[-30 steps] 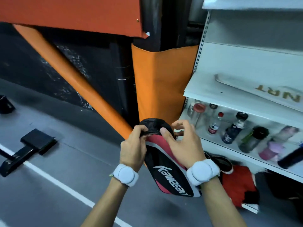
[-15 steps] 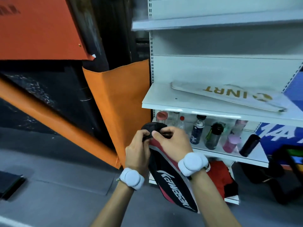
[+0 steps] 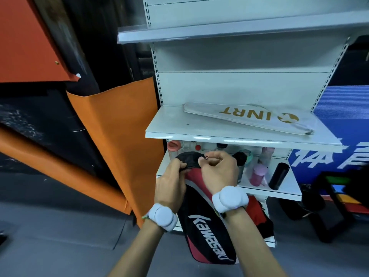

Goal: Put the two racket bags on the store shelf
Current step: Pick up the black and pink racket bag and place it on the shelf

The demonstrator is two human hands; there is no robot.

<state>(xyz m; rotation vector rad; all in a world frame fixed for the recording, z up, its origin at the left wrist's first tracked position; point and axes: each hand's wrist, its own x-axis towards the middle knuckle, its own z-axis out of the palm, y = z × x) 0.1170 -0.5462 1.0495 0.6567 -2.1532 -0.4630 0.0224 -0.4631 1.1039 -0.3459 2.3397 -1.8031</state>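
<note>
A red and black racket bag with white lettering hangs upright in front of me, below the middle shelf. My left hand grips its black top end from the left. My right hand pinches the same top end from the right, at a small ring or zipper pull. A white racket bag with gold lettering lies flat on the white middle shelf of the store rack, towards its right side.
The lower shelf behind my hands holds several bottles and flasks. Red cloth lies on the bottom level. An orange padded post stands left of the rack. A blue banner and dark gear sit to the right.
My view has swung right and closer, so the rack now fills the centre. Both hands stay at the bag's top end, and the right fingers now pinch the small pull.
</note>
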